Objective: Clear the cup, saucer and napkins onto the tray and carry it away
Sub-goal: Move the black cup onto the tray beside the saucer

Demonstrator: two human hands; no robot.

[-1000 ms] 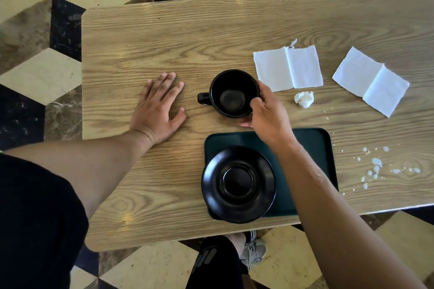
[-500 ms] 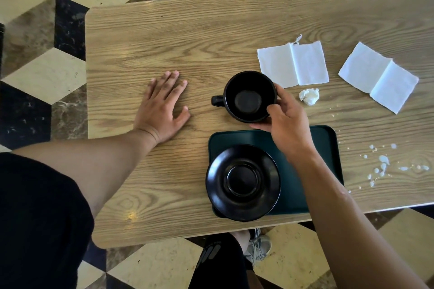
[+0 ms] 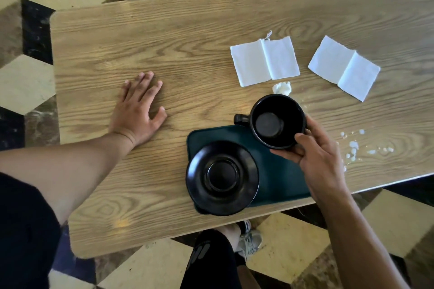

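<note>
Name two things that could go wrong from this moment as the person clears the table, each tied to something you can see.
1. The saucer overhangs the tray at its near left corner, so it might slip off when the tray is lifted.
2. The right hand pinches the cup by its rim only; it could tip.

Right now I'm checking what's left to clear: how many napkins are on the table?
3: one unfolded napkin just beyond the cup, a second unfolded one to its right, and a small crumpled wad between the first napkin and the cup. None are on the tray.
</note>
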